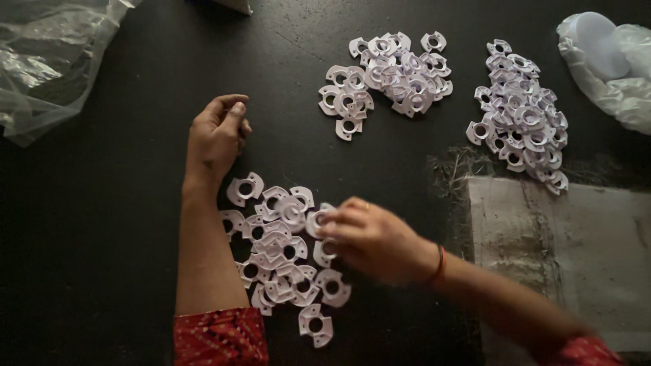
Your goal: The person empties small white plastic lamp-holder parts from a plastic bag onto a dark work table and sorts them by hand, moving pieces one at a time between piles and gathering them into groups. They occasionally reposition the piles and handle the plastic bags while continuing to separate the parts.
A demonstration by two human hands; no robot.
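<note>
At lower centre, the right hand (369, 237) pinches small flat white plastic ring pieces (281, 254) from the near heap; left hand (217, 135), loosely curled, rests idle; lifting singly seems advisable.

A: Packaging, far left corner: clear bag (47, 61), crumpled, lying loose on the dark table (122, 237)

B: Far right corner: second bag (627, 81), clear, wrapped round a pale round lid shape. No labels, signs or screens seen
</note>
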